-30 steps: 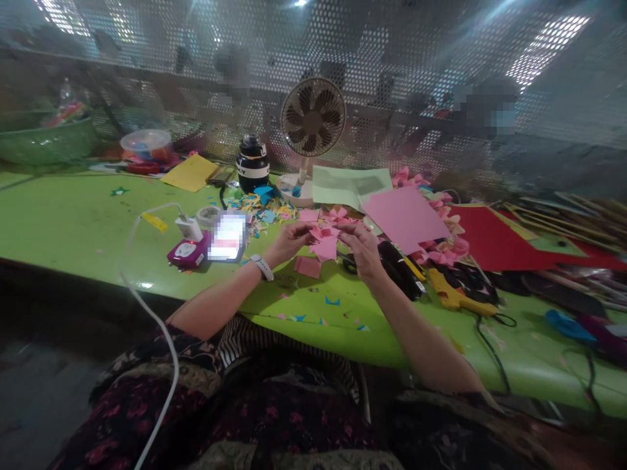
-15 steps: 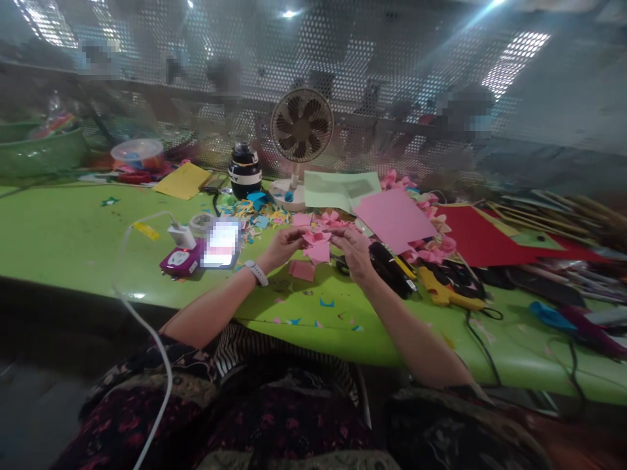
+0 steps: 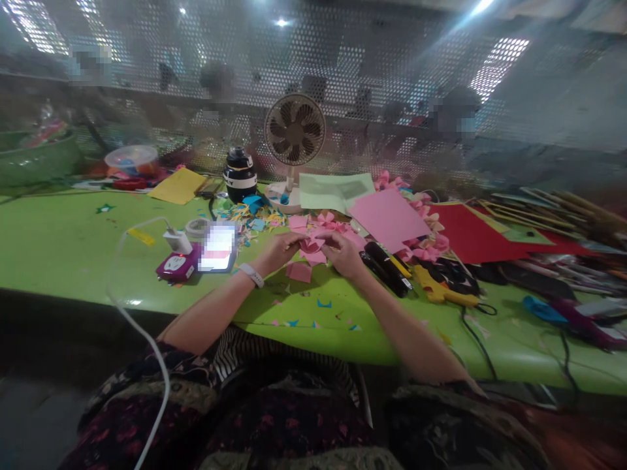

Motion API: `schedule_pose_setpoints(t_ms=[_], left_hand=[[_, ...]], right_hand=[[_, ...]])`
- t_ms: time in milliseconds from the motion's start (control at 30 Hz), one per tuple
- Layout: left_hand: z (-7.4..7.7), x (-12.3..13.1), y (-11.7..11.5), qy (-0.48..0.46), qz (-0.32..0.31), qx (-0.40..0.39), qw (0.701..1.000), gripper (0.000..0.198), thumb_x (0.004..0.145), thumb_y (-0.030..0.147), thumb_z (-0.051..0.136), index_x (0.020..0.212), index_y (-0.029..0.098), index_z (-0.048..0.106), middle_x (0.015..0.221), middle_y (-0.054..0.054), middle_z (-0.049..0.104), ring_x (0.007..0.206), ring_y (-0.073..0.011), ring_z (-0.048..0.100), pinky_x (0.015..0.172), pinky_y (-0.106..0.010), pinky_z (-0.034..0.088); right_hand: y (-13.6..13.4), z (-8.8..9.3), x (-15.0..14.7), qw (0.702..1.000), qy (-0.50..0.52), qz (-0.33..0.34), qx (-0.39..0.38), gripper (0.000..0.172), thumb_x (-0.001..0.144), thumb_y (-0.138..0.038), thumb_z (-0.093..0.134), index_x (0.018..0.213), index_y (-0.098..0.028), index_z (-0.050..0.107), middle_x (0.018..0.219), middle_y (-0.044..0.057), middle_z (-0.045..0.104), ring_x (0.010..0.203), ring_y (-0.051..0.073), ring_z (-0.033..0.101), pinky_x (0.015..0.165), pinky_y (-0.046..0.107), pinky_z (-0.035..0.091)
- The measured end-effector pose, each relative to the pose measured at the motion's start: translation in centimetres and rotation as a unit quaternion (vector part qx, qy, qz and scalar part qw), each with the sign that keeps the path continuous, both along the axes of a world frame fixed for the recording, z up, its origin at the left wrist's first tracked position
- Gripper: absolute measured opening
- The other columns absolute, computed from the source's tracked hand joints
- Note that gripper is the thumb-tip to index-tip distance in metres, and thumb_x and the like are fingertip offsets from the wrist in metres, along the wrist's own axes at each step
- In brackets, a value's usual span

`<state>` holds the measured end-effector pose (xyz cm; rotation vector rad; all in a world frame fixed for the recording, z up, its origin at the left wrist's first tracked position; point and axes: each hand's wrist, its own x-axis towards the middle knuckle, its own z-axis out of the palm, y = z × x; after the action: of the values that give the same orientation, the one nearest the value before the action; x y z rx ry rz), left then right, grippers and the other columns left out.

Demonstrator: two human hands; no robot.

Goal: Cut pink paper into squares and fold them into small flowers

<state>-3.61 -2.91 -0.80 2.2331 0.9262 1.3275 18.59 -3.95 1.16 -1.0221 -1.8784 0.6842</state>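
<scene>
Pinching at the folded pink paper [image 3: 312, 244], both hands at the near side of the table. Left hand [image 3: 280, 251]: thumb and fingertips drawn together on its left edge, white band [image 3: 251, 275] at the wrist. Right hand [image 3: 347, 258]: fingers bent, tips brought in on the opposite edge. No wide gap at either grip; exact finger contact too small to make out. Paper sits between the hands, creased, raised just over the tabletop.

Step in hand, as judged: shaping or adjusting folds. Next move seems to call for light, even fingertip pressure, both edges steadied; thin paper could crumple or tear.

Just below the hands, a pink square [image 3: 298, 271]. Beyond, a heap of coloured scraps [image 3: 252, 215]. Right of the right hand, a black tool [image 3: 386, 269], then a yellow glue gun [image 3: 441, 287]. Behind these, a large pink sheet [image 3: 389, 220] over part of a pale green one [image 3: 336, 190]; red sheet [image 3: 482, 233] farther right. Left of the left hand, a lit phone [image 3: 218, 247] beside a purple power block [image 3: 175, 266].

Surface: glossy green table [image 3: 98, 248], small snippets near the front edge. At the back, a black bottle [image 3: 240, 176] and a fan [image 3: 294, 129]. Room: perforated wall [image 3: 245, 39], light coming through; shapes beyond blurred.
</scene>
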Motion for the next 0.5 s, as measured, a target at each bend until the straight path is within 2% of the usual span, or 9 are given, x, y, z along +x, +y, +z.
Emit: schedule_pose_setpoints(t_ms=[167,367,500], left_hand=[[0.2,-0.1,-0.2,0.047,-0.006,0.023,0.999,0.026,0.093,0.009,0.063,0.112,0.02,0.078,0.107,-0.009,0.081,0.094,-0.019,0.076,0.087,-0.035,0.062],[0.1,-0.1,0.0,0.032,-0.017,0.009,0.999,0.025,0.095,0.013,0.063,0.114,0.021,0.078,0.104,-0.006,0.081,0.091,-0.0181,0.077,0.084,-0.033,0.062],[0.1,-0.2,-0.1,0.047,-0.018,-0.004,0.999,0.025,0.095,0.015,0.063,0.113,0.022,0.078,0.103,-0.006,0.082,0.089,-0.0183,0.077,0.082,-0.032,0.061]], right_hand=[[0.7,-1.0,0.2,0.989,-0.117,-0.012,0.091,0.029,0.091,-0.023,0.057,0.108,-0.023,0.08,0.111,0.01,0.079,0.103,0.028,0.073,0.096,0.047,0.056],[0.9,-1.6,0.5,0.98,-0.15,-0.022,0.131,0.033,0.094,-0.02,0.056,0.115,-0.027,0.08,0.115,0.008,0.079,0.109,0.028,0.072,0.097,0.045,0.056],[1.1,-1.8,0.4,0.969,-0.194,-0.013,0.152,0.033,0.093,-0.019,0.059,0.118,-0.025,0.079,0.117,0.01,0.079,0.109,0.03,0.071,0.097,0.048,0.055]])
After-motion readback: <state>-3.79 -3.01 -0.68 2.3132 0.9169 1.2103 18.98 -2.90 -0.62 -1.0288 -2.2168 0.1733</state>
